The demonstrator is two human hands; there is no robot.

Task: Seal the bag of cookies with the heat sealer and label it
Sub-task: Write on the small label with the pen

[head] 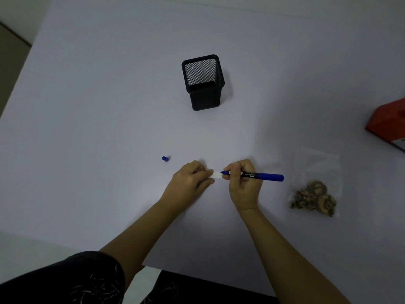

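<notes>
A small white label [217, 175] lies on the table at centre, pinned under the fingers of my left hand [190, 180]. My right hand [242, 183] grips a blue marker [260, 176] with its tip resting on the label. The marker's blue cap [165, 158] lies loose to the left of my hands. The clear bag of cookies [313, 197] lies flat at the right, apart from both hands. A red heat sealer [389, 122] sits at the far right edge, partly cut off.
A black mesh pen holder [203, 82] stands upright behind my hands, with nothing in it. The white table [98, 106] stretches left and back. Its front edge runs just above my dark clothing.
</notes>
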